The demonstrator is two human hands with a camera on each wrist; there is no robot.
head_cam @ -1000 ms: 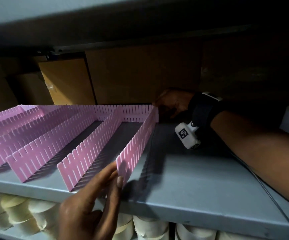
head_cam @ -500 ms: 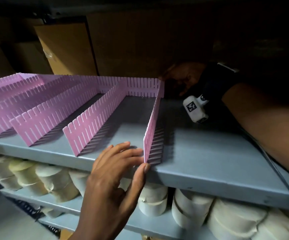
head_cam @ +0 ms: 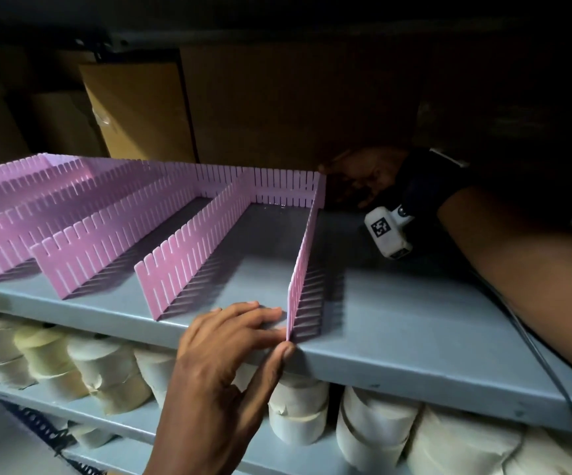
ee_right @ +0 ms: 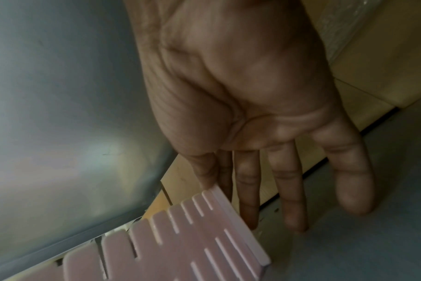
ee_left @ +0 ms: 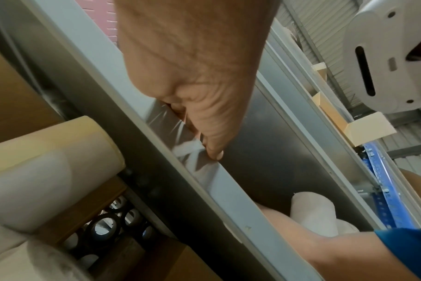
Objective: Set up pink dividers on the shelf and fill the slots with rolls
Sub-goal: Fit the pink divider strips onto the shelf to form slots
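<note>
Several pink slotted dividers (head_cam: 188, 255) stand on the grey shelf (head_cam: 397, 320), joined to a pink cross strip (head_cam: 277, 186) at the back. The rightmost divider (head_cam: 303, 265) runs straight from back to front. My left hand (head_cam: 279, 332) lies at its near end, straight fingers flat on the shelf against its left face and thumb on the shelf's front lip (ee_left: 214, 152). My right hand (head_cam: 356, 180) reaches to the far end. There the fingers (ee_right: 248, 190) are straight behind the divider's corner (ee_right: 219, 201), which the thumb touches. Cream rolls (head_cam: 298, 416) sit on the shelf below.
Brown cardboard boxes (head_cam: 134, 108) stand along the back of the shelf behind the dividers. The shelf surface right of the last divider is bare up to my right forearm (head_cam: 517, 269). Another shelf hangs low overhead. A blue rack upright (ee_left: 382, 182) stands at the side.
The near end of the rightmost divider swung to the right, so it now stands straight. My left hand went from pinching that end to lying flat beside it. My right hand stayed at the back.
</note>
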